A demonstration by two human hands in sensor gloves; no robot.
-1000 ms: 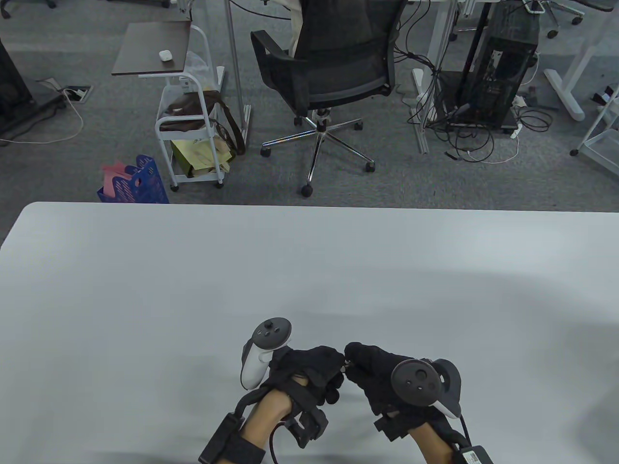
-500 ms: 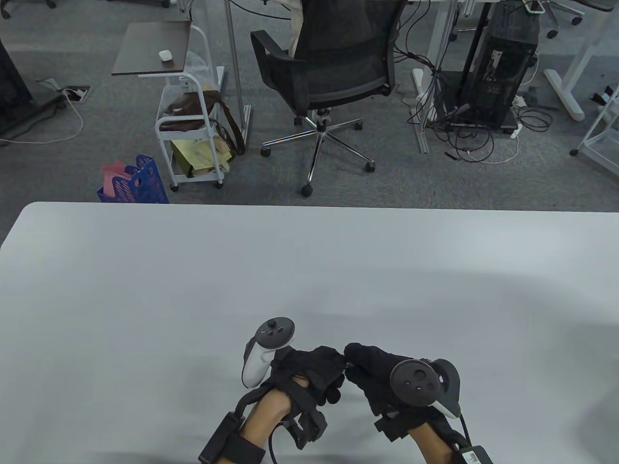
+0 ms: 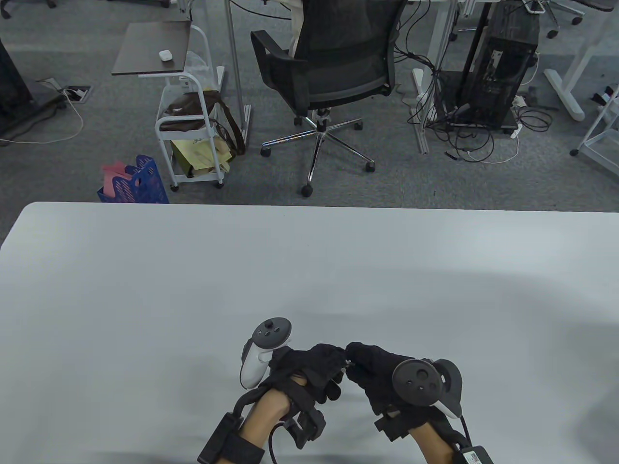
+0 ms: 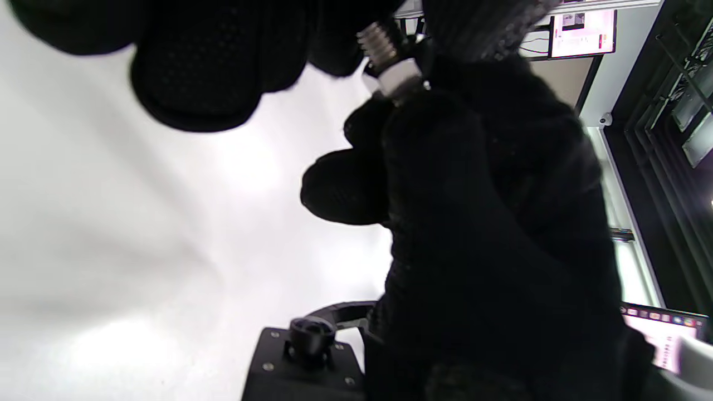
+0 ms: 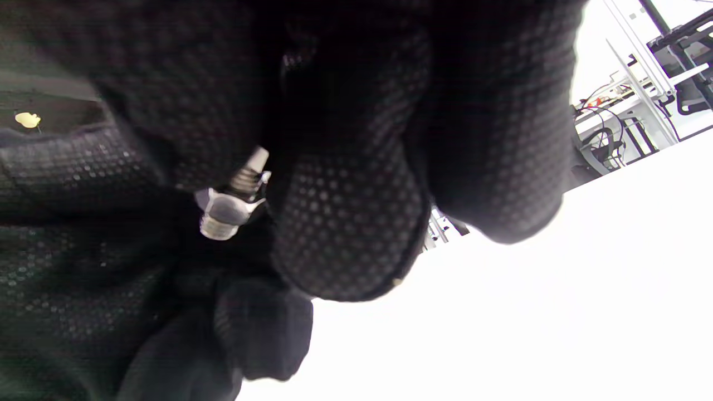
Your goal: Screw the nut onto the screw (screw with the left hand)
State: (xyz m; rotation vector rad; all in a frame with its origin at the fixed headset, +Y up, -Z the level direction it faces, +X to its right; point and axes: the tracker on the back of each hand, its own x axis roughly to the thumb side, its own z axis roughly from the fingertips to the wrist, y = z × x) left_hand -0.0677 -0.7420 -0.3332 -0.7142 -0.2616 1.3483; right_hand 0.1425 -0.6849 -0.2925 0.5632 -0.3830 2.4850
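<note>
A: Where's the hardware rn?

B: Both pieces sit in the air between our two grips, low over the table (image 3: 309, 270), near its close edge. The left hand (image 3: 314, 369) has its fingertips curled onto the screw (image 4: 380, 43); the threaded shank pokes out of that grip in the left wrist view.

A: And the nut?

B: The nut (image 5: 225, 207) is pinched in the right hand (image 3: 375, 372), fingers closed round it. In the right wrist view the thread runs thru it, w/ the screw tip showing past the nut, so we judge it's already started on the thread.

A: Why hold it like that?

B: Task says screw w/ the left, so the right grip just braces the nut while the left turns the shank. Knuckles meet at the pinch point, so both parts stay lined up axially, we reckon.

A: Room to move?

B: Plenty. Outward from both grips the table is bare, and the far edge is well apart from us. Tight spot is inside: the fingers of the two grips crowd each other round the thread, so each twist prob needs a re-grip. How many turns are left we can't tell.
</note>
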